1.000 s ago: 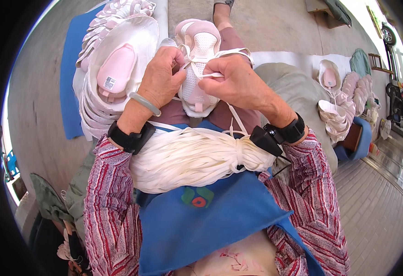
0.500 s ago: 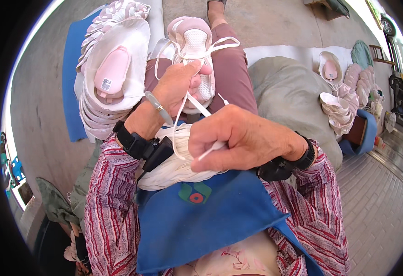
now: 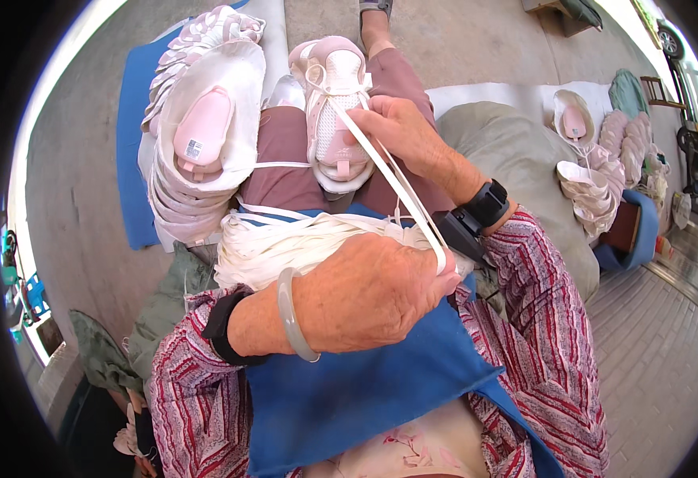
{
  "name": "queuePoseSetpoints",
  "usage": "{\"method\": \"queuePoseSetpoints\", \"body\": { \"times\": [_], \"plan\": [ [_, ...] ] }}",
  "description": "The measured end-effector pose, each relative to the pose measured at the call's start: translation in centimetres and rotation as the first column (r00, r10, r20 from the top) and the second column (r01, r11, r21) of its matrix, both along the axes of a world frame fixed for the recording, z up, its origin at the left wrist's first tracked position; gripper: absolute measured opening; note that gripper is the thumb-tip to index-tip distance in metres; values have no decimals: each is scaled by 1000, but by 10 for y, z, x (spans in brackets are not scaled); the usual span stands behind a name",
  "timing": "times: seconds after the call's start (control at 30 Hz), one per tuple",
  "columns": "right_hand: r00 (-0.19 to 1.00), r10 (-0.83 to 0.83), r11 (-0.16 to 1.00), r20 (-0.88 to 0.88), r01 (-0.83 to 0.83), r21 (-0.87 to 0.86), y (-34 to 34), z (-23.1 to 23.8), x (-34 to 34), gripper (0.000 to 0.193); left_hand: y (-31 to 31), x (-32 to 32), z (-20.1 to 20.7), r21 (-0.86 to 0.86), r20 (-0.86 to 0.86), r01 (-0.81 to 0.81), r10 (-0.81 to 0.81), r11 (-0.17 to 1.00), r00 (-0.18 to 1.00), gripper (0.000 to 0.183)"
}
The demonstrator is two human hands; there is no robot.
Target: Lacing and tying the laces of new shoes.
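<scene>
A pink and white shoe upper [image 3: 338, 131] lies between my knees, its toe end away from me. A flat white shoelace [image 3: 398, 185] runs in a taut loop from its eyelets down to my left hand [image 3: 357, 295]. That hand is closed around the lace's near end, low over my lap, palm hidden. Beside the upper's right edge, my right hand [image 3: 405, 139] has bent fingers with the thumb by the lace; its fingertips are partly hidden. Under my left hand lies a thick bundle of white laces [image 3: 285, 243] on my blue apron [image 3: 365, 398].
A stack of pink and white uppers [image 3: 205, 135] stands at left on blue sheeting [image 3: 134, 151]. More uppers [image 3: 584, 187] lie at far right, near a blue stool-like seat [image 3: 640, 231]. Grey-green cloth [image 3: 500, 167] covers something beside my right leg.
My left hand has left the upper and drawn back toward my lap with a lace. My right hand has moved forward to the upper. The lace loop is now stretched tight.
</scene>
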State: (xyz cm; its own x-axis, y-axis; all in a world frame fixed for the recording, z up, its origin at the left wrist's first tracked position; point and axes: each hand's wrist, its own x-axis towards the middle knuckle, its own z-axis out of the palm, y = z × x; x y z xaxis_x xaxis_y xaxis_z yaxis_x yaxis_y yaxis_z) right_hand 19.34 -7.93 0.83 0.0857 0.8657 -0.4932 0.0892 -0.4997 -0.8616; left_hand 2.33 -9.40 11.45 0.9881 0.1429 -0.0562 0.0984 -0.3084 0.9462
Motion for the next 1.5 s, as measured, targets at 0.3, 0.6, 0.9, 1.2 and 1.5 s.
{"method": "queuePoseSetpoints", "body": {
  "times": [0.3,0.6,0.9,1.2,1.5],
  "plan": [
    [861,-297,951,-413,225,-214,-1,10,-6,35,-25,4,7,146,52,108,-116,983,992,23],
    [818,326,912,-473,-404,-70,-54,55,45,19,8,1,-9,-166,-107,14,-32,986,994,26],
    [774,563,808,-290,-589,-1,-42,52,29,24,103,0,-97,223,-156,-661,696,717,701,25],
    [653,634,493,414,-754,433,-40,41,-32,24,91,20,-87,-622,-614,-689,314,373,724,41],
    [836,247,925,491,-354,138,-31,11,7,30,73,-26,-85,-526,-579,-595,257,609,774,23]
  ]
}}
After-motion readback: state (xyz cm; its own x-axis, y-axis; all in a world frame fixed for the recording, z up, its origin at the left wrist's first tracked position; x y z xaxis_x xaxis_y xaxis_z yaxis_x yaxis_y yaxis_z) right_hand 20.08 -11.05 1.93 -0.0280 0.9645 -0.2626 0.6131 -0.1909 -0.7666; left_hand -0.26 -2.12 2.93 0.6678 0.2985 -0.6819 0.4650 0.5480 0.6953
